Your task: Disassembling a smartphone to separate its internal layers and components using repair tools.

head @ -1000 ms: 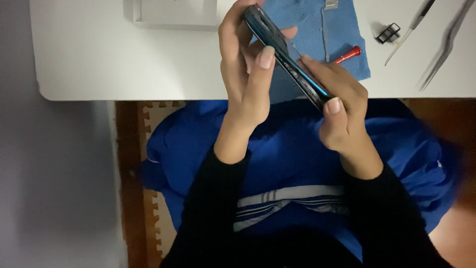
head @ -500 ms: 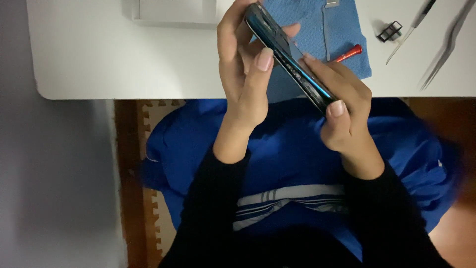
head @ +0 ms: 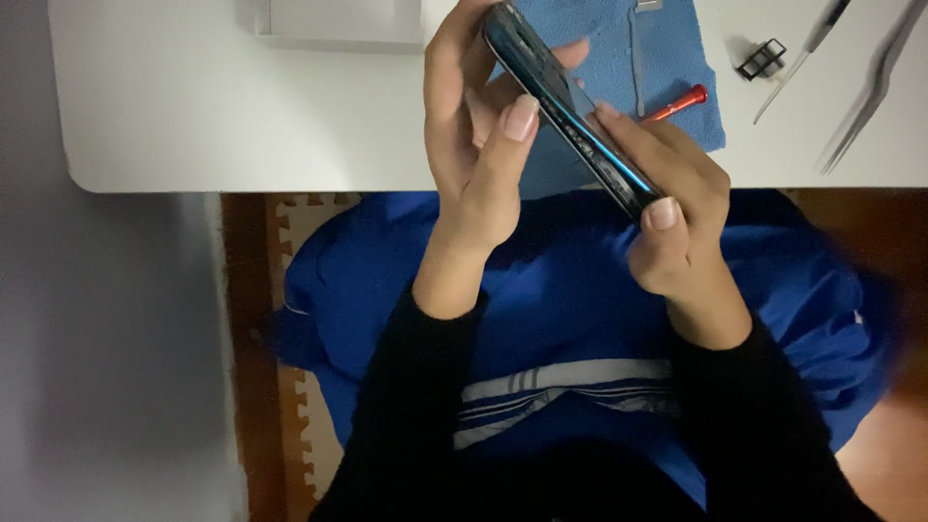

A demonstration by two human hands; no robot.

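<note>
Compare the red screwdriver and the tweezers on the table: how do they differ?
The screwdriver has a red handle; the tweezers are plain grey metal. The screwdriver lies on the blue cloth, half hidden behind the right hand; the tweezers lie on bare table, untouched. Both lie slanted.

I see the phone (head: 570, 111) with a glossy dark glass face and a smooth edge. The blue cloth (head: 667, 58) looks soft and nappy, the worktop (head: 242, 116) matt white, the tweezers (head: 875, 82) bare shiny metal.
</note>
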